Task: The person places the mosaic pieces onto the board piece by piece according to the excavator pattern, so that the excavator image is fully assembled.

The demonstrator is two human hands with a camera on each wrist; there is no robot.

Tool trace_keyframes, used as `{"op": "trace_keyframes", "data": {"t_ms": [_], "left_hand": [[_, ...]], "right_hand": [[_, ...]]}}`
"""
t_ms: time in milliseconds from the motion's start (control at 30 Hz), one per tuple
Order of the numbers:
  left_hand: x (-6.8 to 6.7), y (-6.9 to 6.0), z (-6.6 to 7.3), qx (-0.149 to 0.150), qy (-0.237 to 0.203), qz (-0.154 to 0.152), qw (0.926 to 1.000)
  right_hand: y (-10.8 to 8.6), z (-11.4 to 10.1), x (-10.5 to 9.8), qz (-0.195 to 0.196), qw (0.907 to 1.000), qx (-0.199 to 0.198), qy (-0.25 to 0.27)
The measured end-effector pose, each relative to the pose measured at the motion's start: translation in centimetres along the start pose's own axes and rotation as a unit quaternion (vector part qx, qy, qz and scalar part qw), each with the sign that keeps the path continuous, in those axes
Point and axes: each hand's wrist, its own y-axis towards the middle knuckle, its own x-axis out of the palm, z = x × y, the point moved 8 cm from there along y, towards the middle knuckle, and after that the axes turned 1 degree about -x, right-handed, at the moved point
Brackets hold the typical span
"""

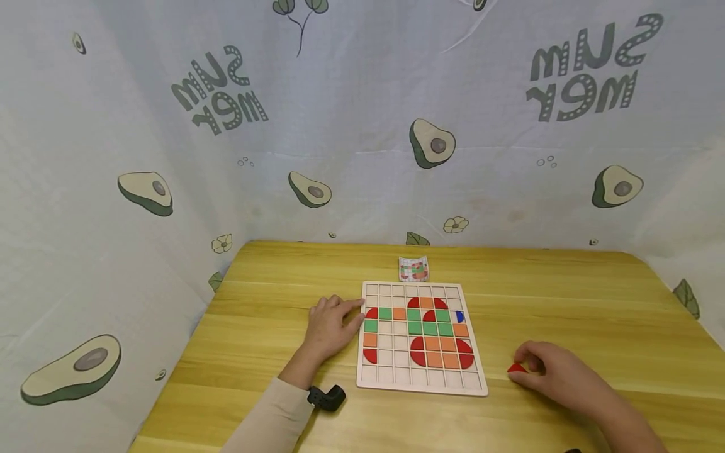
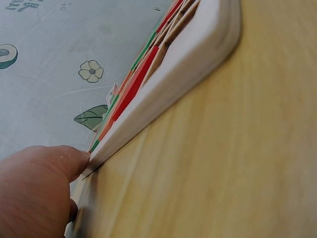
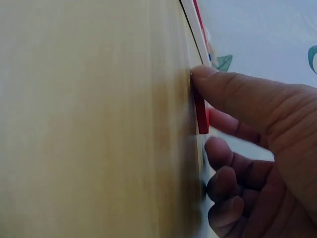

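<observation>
A pale square grid board (image 1: 421,387) lies flat on the table, with green and orange square pieces and red quarter-round pieces set in its cells. One blue rounded piece (image 1: 459,316) sits near its right side. My left hand (image 1: 330,328) rests at the board's left edge, index finger and thumb extended against it. To the right of the board, my right hand (image 1: 555,372) pinches a small flat red piece (image 3: 201,116) between thumb and fingers, low over the table. Fingers cover part of that piece, so its full shape is hidden.
Behind the board stands a small printed card (image 1: 414,269) with a coloured grid pattern. The wooden table (image 1: 566,296) ends at a hanging cloth (image 1: 368,189) printed with avocados. A black band (image 1: 327,398) is on the left wrist.
</observation>
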Motion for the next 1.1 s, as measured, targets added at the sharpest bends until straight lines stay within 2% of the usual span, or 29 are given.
{"op": "trace_keyframes", "data": {"t_ms": [200, 367, 500, 633, 867, 967, 1100], "left_hand": [[0.0, 0.0, -0.1, -0.001, 0.002, 0.002, 1.0000], [0.0, 0.0, 0.0, -0.002, 0.001, 0.001, 1.0000], [0.0, 0.0, 0.0, -0.001, 0.001, 0.000, 1.0000], [-0.1, -0.1, 0.1, 0.001, 0.003, 0.003, 1.0000], [-0.1, -0.2, 0.0, 0.003, 0.005, 0.010, 0.9999], [0.0, -0.1, 0.0, 0.003, 0.006, 0.007, 1.0000], [0.0, 0.0, 0.1, -0.001, 0.004, 0.001, 1.0000]], "right_hand": [[-0.1, -0.5, 0.2, 0.016, 0.9991, -0.040, 0.003], [0.2, -1.0, 0.2, 0.010, 0.9992, -0.038, -0.008], [0.7, -2.7, -0.1, 0.002, 0.9992, -0.034, -0.022], [1.6, -5.8, 0.1, -0.009, 0.9992, -0.038, -0.013], [3.9, -13.7, 3.2, -0.038, 0.9900, -0.136, -0.004], [4.9, -16.6, 4.7, -0.055, 0.9855, -0.160, 0.004], [6.2, -19.0, 6.2, -0.056, 0.9826, -0.177, -0.009]]}}
